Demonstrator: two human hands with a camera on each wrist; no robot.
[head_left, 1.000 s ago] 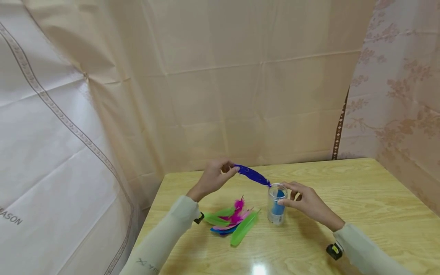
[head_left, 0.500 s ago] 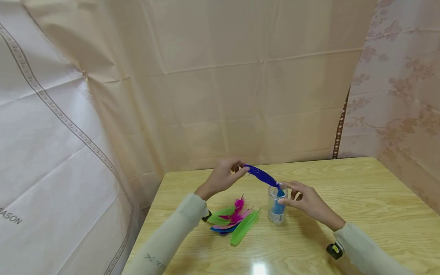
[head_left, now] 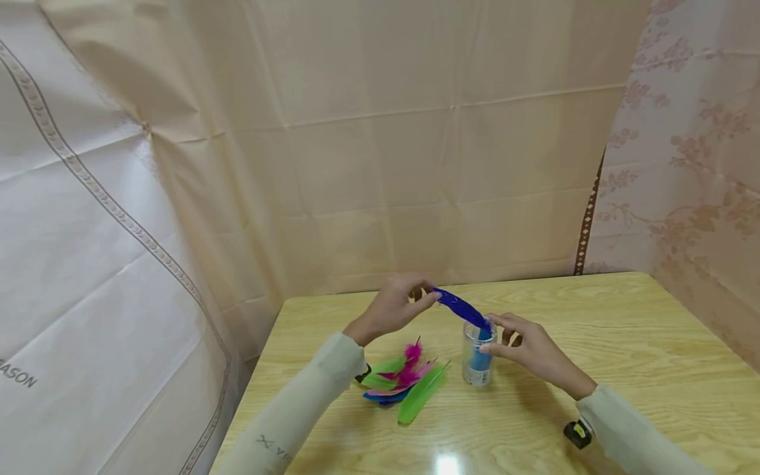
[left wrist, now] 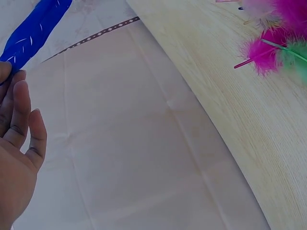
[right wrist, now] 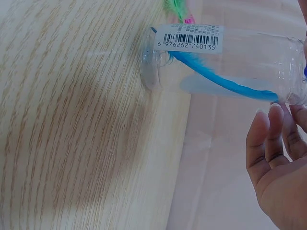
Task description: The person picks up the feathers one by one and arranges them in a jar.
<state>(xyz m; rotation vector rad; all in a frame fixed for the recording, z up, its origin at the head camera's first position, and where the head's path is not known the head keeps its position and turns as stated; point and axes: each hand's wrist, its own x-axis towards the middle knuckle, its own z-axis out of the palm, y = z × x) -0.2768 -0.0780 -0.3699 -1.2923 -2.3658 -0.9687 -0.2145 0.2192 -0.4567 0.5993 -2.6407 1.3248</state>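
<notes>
My left hand [head_left: 396, 307] pinches one end of a dark blue feather [head_left: 460, 308] between thumb and fingers. The feather slopes down to the right, and its lower end is at the mouth of a clear plastic jar [head_left: 477, 378]. Thumb and fingers of my right hand [head_left: 534, 346] grip the upright jar near its rim. Inside it leans a lighter blue feather [right wrist: 216, 79], and a barcode label [right wrist: 189, 39] is stuck to its side. In the left wrist view the same dark blue feather [left wrist: 33, 36] shows above my fingertips.
Left of the jar lies a loose pile of feathers: a long green feather [head_left: 423, 394], a fluffy magenta feather [head_left: 411, 373], pink and blue ones. The wooden table [head_left: 594, 316] ends at a hanging beige cloth [head_left: 445, 165] behind it.
My left hand has moved right with the dark blue feather, whose lower end has gone from the jar's left rim to over its mouth. The right hand and jar stay put.
</notes>
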